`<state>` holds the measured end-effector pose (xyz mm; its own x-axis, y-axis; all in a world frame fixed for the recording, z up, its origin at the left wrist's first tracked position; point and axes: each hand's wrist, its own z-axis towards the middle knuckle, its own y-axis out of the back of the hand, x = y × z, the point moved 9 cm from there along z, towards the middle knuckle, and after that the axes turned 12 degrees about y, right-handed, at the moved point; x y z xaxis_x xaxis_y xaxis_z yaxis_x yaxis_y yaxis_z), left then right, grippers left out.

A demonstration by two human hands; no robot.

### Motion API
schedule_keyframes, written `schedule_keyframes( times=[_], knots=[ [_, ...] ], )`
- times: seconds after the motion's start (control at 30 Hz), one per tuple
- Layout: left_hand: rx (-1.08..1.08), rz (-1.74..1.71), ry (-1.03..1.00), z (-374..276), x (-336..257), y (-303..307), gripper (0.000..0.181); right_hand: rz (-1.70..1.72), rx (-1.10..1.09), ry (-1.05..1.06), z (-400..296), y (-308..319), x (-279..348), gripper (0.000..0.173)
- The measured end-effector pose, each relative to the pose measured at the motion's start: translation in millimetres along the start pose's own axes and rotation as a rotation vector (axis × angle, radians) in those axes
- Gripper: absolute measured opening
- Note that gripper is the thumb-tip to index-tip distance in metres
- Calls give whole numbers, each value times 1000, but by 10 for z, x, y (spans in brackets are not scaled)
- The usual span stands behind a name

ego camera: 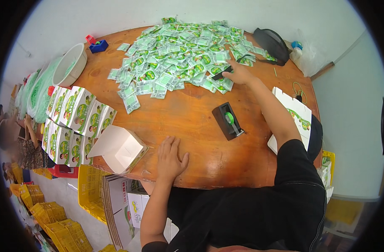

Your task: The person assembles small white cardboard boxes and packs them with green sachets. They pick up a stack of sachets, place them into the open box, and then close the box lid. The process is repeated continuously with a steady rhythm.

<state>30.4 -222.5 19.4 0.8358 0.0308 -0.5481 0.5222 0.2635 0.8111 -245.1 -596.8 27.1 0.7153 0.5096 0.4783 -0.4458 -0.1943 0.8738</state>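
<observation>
My right hand reaches out over the far side of the wooden table, gripping a flat black strip-like object. Beneath and around it spreads a heap of small green-and-white sealed sachets. My left hand rests palm down near the table's front edge, holding nothing. Just left of it lies an open, empty white carton, flap raised. Between my hands and to the right stands a black tape dispenser with a green-cored roll.
Printed cartons are stacked at the left edge. Behind them stand a white plastic basket and a blue tape dispenser. Flat white cartons lie under my right arm. A black bag sits far right. Yellow crates fill the floor left; a person sits there.
</observation>
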Motion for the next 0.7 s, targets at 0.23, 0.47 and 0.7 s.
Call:
schedule_keyframes(
  times=[0.23,0.47,0.7],
  knots=[
    [58,85,48,431,120,-82,78,144,-12,61,482,119,188,67],
    [82,166,193,569,195,-167,101,-102,-435,-273,1466,964,-2243,103],
    [241,251,296,571,282,-218,105,-112,-544,-364,2316,427,-2464,114]
  ],
)
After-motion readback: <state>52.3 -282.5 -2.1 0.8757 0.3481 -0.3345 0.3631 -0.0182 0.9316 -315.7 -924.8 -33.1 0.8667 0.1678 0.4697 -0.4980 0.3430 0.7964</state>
